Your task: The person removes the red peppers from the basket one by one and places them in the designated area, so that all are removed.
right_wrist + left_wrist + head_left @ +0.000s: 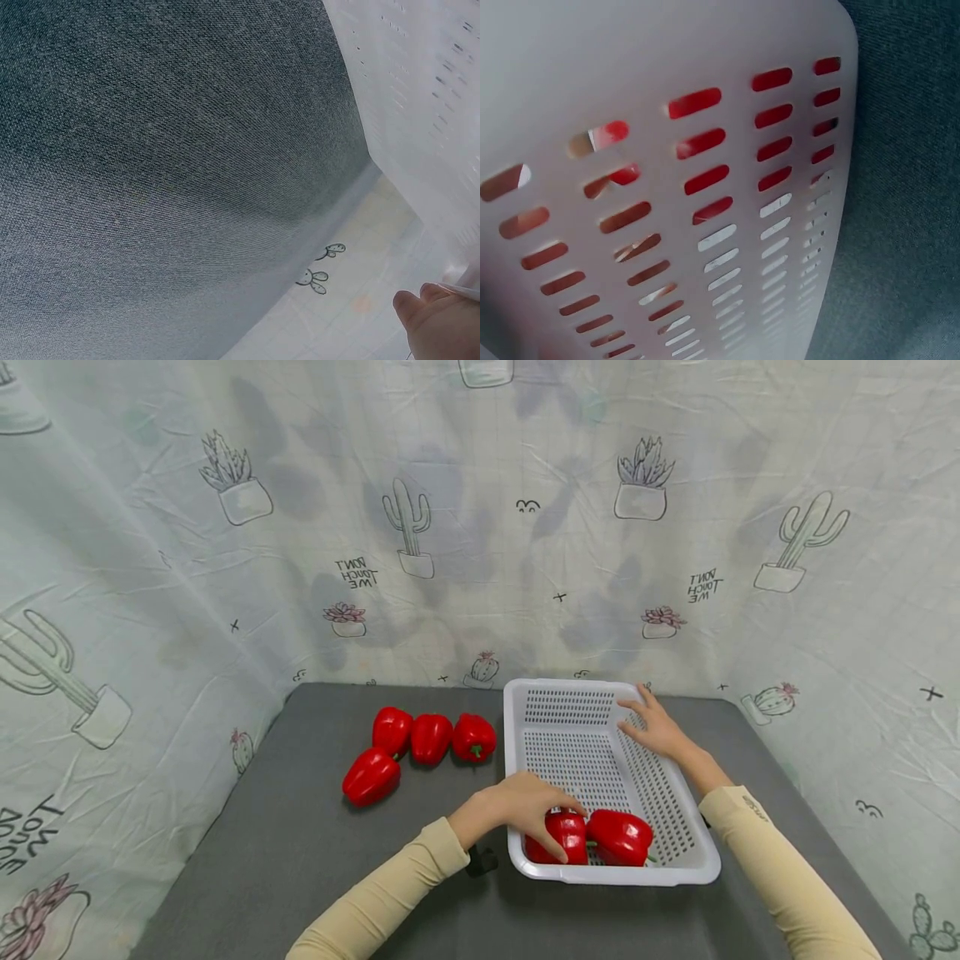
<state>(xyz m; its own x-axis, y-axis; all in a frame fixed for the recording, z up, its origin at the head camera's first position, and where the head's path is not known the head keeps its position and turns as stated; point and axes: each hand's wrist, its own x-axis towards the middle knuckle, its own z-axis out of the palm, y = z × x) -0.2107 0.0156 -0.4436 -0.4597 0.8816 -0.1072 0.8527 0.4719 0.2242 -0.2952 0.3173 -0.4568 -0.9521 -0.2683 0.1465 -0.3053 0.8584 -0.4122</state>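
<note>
A red bell pepper (558, 837) lies in the near-left corner of a white perforated basket (678, 839), and the left hand (517, 806) rests over it with fingers curled down around its top and side, gripping it; a second red pepper (621, 837) lies just beside it to the right, the two touching or nearly so, both against the basket's near wall; in the left wrist view the basket's slotted wall (727, 247) fills most of the picture, with red showing through the upper slots and skin tones through those at the left; the right hand (656, 727) lies on the basket's far right rim with fingers spread and nearly straight, pressing on the edge rather than wrapping it; the right wrist view shows only a fingertip (439, 322) low at the right, by the basket's pale side (420, 82); the basket stands on a dark grey table (300, 860), at its right half; four more red peppers (420, 743) lie in a loose cluster on the table to the basket's left, three in a row and one nearer the person; both arms wear beige sleeves (780, 860); a pale cloth printed with cacti (408, 527) hangs behind and beside the table.
</note>
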